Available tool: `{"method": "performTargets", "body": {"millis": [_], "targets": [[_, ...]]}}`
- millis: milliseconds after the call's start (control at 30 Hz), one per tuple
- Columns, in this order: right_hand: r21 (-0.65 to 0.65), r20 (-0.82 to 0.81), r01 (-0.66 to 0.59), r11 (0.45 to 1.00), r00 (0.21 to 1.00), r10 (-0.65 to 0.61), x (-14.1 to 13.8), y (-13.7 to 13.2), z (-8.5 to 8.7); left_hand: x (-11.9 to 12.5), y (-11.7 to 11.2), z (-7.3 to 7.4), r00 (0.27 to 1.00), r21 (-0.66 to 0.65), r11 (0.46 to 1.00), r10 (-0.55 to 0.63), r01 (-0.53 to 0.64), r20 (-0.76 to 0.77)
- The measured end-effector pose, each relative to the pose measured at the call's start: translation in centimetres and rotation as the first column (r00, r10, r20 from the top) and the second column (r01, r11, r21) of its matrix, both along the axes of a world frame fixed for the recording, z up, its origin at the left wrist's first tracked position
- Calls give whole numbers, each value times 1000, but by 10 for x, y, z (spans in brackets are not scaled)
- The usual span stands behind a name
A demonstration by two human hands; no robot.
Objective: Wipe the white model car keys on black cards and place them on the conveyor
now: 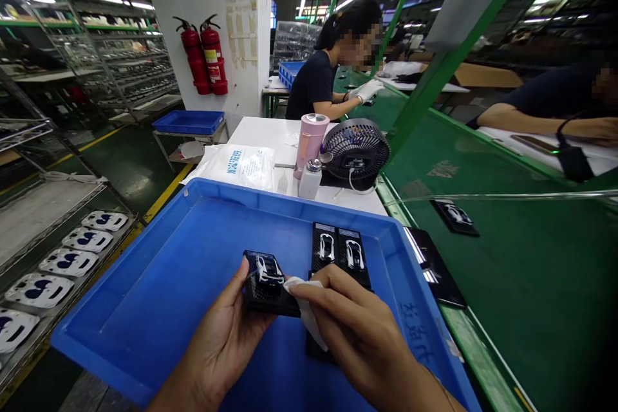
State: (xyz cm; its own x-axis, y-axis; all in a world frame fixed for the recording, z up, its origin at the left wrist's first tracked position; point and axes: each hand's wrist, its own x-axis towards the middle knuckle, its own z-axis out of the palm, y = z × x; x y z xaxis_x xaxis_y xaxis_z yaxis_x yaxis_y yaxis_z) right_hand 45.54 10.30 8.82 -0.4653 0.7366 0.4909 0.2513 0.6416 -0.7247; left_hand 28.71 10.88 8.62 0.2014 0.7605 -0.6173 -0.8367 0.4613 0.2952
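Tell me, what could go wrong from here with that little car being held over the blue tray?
The left hand grips the black base under the little car at one side, so it might slip and fall into the blue tray. The white cloth, pinched in the right hand, is right beside the car's end and could snag on it. That hand is also close to the other little cars in the tray, so a careless move might knock them.
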Motion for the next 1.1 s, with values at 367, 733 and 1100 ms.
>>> {"method": "performTargets", "body": {"millis": [367,733,1100], "targets": [[33,89,-24,999,996,21,0,1,-2,0,-4,-2,999,85,996,39,-36,-35],[-15,-1,32,999,999,-32,4,-3,9,-1,-4,-7,990,123,989,92,-78,-106],[-136,161,119,984,982,-96,4,8,-18,-8,-11,-7,934,333,937,205,-102,-291]]}}
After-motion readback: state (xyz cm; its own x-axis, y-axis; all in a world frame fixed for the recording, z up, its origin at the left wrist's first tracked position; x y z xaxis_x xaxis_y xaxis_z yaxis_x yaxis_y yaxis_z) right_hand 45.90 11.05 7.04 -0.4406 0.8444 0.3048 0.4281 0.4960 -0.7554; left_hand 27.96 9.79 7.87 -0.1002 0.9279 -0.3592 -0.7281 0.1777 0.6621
